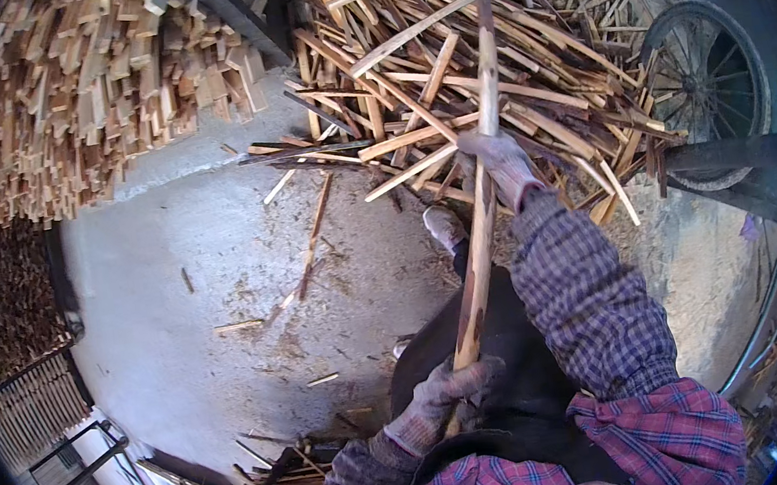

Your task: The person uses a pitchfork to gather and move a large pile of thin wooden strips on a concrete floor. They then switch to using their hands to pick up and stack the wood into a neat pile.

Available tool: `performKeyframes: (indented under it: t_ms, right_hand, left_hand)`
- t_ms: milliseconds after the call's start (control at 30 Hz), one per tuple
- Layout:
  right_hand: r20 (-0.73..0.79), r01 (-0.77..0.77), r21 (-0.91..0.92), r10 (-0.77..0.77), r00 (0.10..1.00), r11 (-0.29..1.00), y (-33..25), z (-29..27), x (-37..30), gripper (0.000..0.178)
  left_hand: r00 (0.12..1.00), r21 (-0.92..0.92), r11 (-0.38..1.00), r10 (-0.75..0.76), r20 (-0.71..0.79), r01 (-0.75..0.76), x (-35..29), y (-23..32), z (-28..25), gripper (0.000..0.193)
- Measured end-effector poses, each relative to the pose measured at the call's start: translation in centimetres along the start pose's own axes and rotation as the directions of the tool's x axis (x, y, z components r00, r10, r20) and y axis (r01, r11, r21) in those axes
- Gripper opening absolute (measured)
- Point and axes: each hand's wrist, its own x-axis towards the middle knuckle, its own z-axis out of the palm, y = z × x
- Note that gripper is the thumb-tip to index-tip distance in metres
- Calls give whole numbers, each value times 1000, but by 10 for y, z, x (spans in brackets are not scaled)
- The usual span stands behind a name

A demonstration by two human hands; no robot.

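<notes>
A long wooden pole [481, 274], pale with dark bark patches, slants from near my waist up over a heap of loose wood strips. Toward its lower end my left hand [447, 387], in a light work glove, is wrapped round it. Farther up, my gloved right hand [498, 161] grips the same pole with the arm stretched forward. The pole's far end reaches above the heap [388, 86]; whether it touches the strips there I cannot tell. Dark cloth covers my lap below the pole.
Stacked wood pieces [93, 85] fill the far left. A spoked wheel [706, 83] stands at the right beside the heap. Several splinters and a thin stick [317, 232] lie on the concrete floor [138, 275]. More strips [283, 482] lie at the near left, by a dark bar.
</notes>
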Motion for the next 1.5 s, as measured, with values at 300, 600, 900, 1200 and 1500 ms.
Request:
performKeyframes:
  t_ms: [300,600,900,1200,1500]
  right_hand:
    - [-29,-204,125,209,978,971,58,14,-66,45]
    - [-66,-129,121,137,988,984,-40,-35,127,20]
    - [-26,-62,-89,60,998,994,-17,-40,144,18]
    - [102,-25,116,14,995,993,85,-75,21,21]
    - [171,47,44,-54,984,998,195,-39,-188,20]
  left_hand:
    - [957,-85,988,-144,-253,127,-107,-19,-8,41]
    - [778,790,185,148,-610,585,-76,15,13,45]
    - [758,633,465,-145,-636,619,-63,-22,16,34]
    - [832,812,365,150,-534,455,-135,-235,-60,16]
    - [647,686,625,355,-675,373,-183,-432,-141,39]
